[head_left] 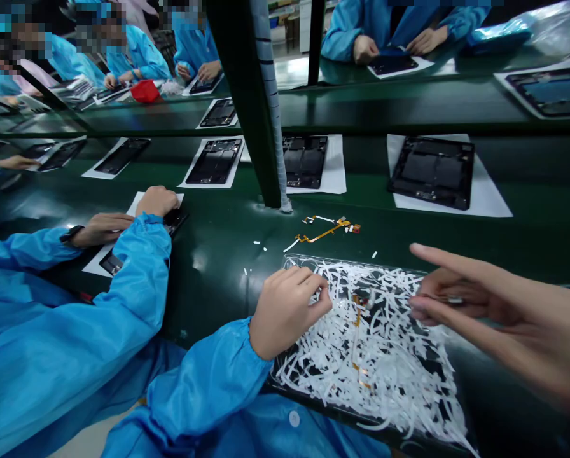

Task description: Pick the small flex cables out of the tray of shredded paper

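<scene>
In the head view, a green bench (213,286) carries open tablets (432,168) on white sheets. A ribbon cable (358,318) lies among tangled white strips (404,369) in a tray (308,399). Over the tray's left side, the left hand (289,308) has thumb and fingertips drawn together; at the right, the right hand (476,305) bends its fingers towards the thumb, forefinger stretched out. Whether either grips anything, one cannot tell. The thin cable could crease or tear if pulled while snagged, and a careless sweep could knock the second cable (324,233) behind the tray.
</scene>
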`<state>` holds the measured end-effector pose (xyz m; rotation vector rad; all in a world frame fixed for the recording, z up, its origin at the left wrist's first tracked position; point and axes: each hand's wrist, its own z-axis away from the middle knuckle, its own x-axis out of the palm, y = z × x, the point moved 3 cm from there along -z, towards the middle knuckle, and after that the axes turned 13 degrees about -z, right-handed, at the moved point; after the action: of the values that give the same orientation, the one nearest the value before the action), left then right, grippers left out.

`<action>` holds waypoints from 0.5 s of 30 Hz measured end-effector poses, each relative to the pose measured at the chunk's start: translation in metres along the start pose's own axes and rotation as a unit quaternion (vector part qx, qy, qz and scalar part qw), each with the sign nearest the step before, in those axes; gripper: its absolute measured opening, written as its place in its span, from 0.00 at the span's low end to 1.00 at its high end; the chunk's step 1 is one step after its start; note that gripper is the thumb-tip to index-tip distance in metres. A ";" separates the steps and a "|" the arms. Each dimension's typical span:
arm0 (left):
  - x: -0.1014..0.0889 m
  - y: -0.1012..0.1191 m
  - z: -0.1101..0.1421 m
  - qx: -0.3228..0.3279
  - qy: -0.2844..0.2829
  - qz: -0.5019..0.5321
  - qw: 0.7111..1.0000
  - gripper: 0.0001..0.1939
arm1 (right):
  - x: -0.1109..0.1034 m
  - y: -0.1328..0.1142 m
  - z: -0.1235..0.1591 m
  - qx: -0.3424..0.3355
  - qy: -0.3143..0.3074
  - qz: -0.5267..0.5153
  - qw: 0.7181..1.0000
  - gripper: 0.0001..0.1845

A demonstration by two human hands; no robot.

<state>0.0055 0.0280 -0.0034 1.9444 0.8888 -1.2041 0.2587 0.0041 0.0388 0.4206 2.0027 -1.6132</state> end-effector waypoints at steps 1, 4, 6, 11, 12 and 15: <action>-0.002 -0.001 -0.001 -0.013 -0.003 0.035 0.999 0.06 | 0.004 -0.003 -0.002 -0.012 -0.019 -0.014 1.000 0.31; -0.008 0.002 -0.004 -0.053 -0.004 0.152 0.987 0.12 | 0.015 -0.016 -0.010 -0.032 -0.039 -0.034 0.998 0.26; -0.009 0.006 -0.006 -0.054 -0.012 0.203 0.978 0.21 | 0.018 -0.023 -0.015 -0.037 -0.043 -0.038 0.998 0.21; -0.003 0.009 -0.004 -0.029 0.004 0.272 0.962 0.07 | 0.011 -0.017 -0.017 0.009 -0.052 -0.025 0.998 0.16; -0.002 0.008 -0.002 -0.033 0.015 0.279 0.960 0.06 | 0.008 -0.012 -0.015 0.030 -0.050 -0.023 0.998 0.17; -0.003 0.006 0.002 -0.051 0.016 0.283 0.958 0.06 | -0.002 0.001 -0.010 0.082 -0.007 -0.024 0.996 0.26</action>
<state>0.0088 0.0224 0.0001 1.9493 0.3514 -0.7742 0.2588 0.0141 0.0411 0.4224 1.8909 -1.8129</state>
